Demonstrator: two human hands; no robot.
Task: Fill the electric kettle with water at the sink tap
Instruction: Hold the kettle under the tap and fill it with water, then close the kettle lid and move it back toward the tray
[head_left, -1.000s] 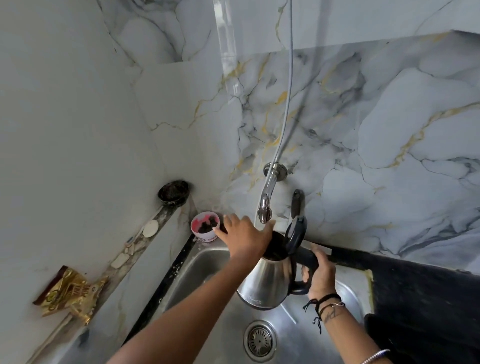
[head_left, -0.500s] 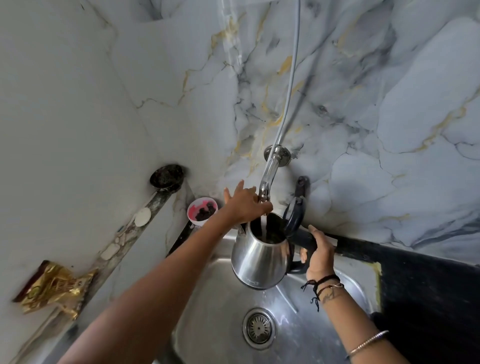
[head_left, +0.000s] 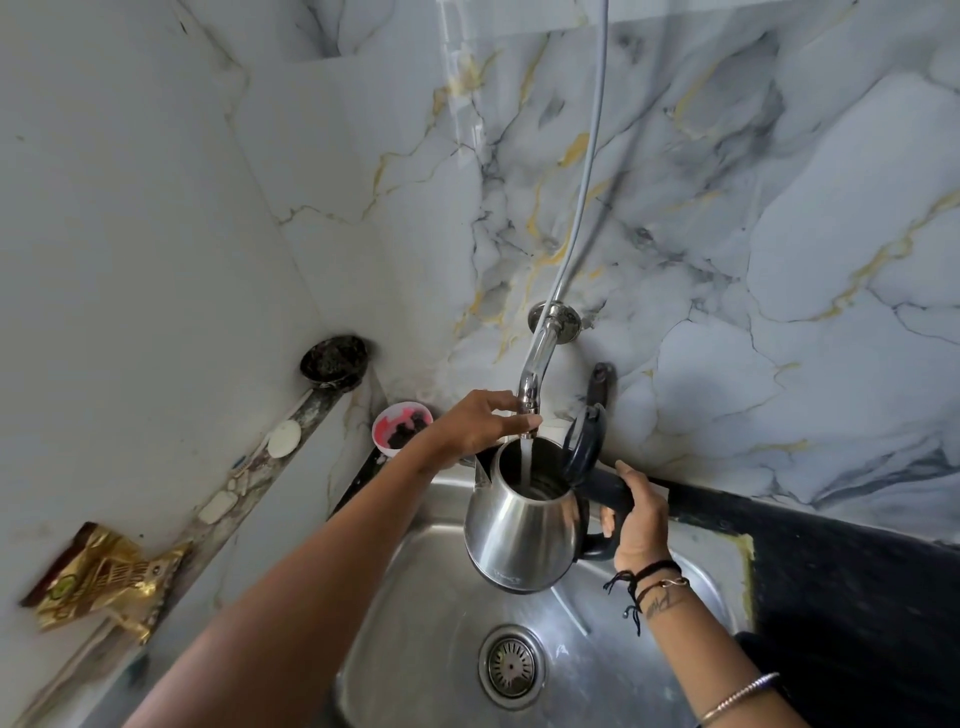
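A polished steel electric kettle (head_left: 524, 530), lid raised, is held by its black handle in the clenched right hand (head_left: 641, 525) above the back of the stainless steel sink (head_left: 415, 649). Water is received from the chrome wall tap (head_left: 535, 374), whose spout end is gripped by the left hand (head_left: 475, 428).

I'm gripping the matt black plastic handle (head_left: 609, 499) of a polished steel kettle (head_left: 522, 540), shining like the chrome tap (head_left: 535, 371) above. The brushed steel sink (head_left: 415, 639) is glinting under glossy marble-look wall tiles (head_left: 727, 208).
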